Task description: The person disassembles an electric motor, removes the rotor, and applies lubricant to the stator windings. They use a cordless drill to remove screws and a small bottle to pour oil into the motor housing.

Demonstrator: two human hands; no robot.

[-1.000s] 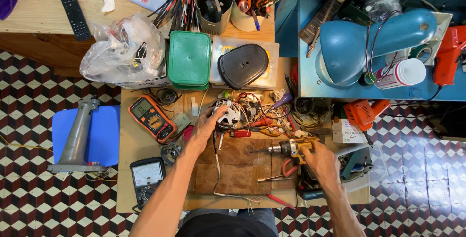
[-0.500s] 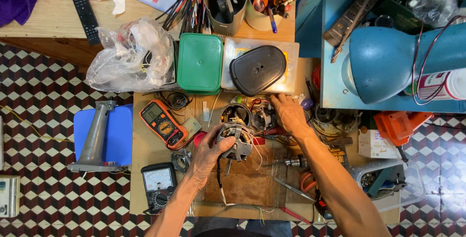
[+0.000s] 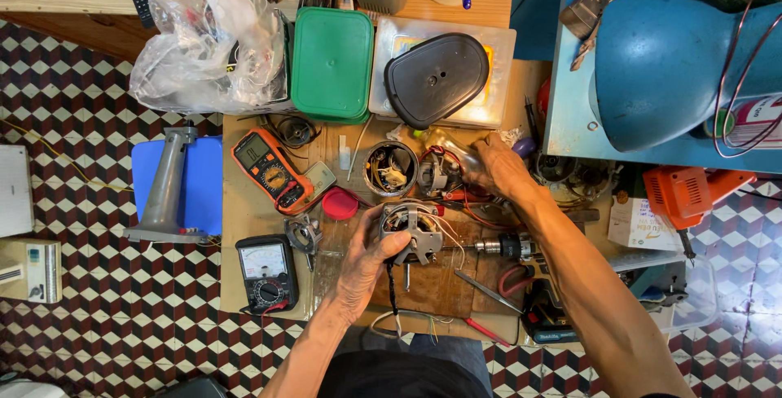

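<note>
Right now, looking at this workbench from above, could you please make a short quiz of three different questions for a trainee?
1. True or false: the left hand holds a small motor part with wires.
2. Multiple choice: what lies directly left of the red round lid? A) a blue lamp B) an orange multimeter C) a remote control
3. Fill in: the dark oval cover rests on a clear box beside the ______ box.

Key
1. True.
2. B.
3. Green; the green box stands to the left. The right hand reaches toward wired parts behind the open metal housing.
</note>
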